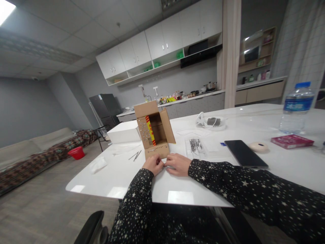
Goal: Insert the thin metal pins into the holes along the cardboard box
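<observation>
Fingers of the left hand [153, 164] and right hand [179, 164] are curled, tips nearly meeting, just in front of a cardboard box [160, 130]. Possibly a tiny pale piece between the tips; too small to tell, so can't say whether either hand clamps anything. Contact with the box's lower flap: unclear.

Box stands near the table edge, flaps spread, opening toward the wearer, small dots across the left and lower flaps. Probably light; walls likely stiff, flaps bendy at the creases. Best hold looks to be the plain right flap or a side wall, since the dots might come off if rubbed.

Surface: glossy white table [193, 184], likely slippery for small parts. Slim metal tools [137, 156] left of the box; see-through tray [196, 146] of dark bits, phone [245, 153] and bottle [296, 106] to the right.

Room: kitchen counter and white cabinets [162, 39] behind, red bucket [76, 153] and sofa [27, 145] left.
</observation>
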A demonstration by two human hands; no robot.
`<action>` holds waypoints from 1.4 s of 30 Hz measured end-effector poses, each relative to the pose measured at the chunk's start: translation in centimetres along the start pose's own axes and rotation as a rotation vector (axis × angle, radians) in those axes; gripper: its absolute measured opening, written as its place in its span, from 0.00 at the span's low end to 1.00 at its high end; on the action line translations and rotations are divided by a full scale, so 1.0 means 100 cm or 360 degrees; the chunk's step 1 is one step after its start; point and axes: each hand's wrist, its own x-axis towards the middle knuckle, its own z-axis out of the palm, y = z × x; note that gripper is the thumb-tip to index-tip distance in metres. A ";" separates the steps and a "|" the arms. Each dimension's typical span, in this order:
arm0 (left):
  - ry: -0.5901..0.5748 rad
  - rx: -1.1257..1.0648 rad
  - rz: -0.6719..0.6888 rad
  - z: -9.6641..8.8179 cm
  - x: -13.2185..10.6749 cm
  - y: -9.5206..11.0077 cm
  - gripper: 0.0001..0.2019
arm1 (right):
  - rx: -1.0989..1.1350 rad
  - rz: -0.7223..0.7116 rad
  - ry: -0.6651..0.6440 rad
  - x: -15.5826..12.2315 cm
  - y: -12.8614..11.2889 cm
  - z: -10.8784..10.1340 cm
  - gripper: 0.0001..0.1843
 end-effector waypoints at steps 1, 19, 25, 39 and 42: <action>-0.0002 -0.0003 0.0004 0.000 0.000 0.000 0.05 | -0.0012 0.0004 -0.0006 0.000 0.000 -0.001 0.12; 0.0032 -0.0090 0.0123 0.005 0.000 -0.007 0.02 | -0.0067 0.0125 -0.0034 -0.001 -0.002 0.000 0.15; 0.0051 -0.0109 0.0125 0.007 0.002 -0.008 0.02 | -0.0072 0.0160 -0.0026 -0.002 -0.002 -0.001 0.16; 0.0185 0.0075 0.0089 0.000 0.001 -0.006 0.03 | -0.0025 0.0185 0.0009 -0.002 -0.002 0.000 0.12; 0.0188 0.0078 0.0107 0.000 0.001 -0.005 0.03 | -0.0029 0.0181 0.0012 -0.002 -0.002 0.000 0.12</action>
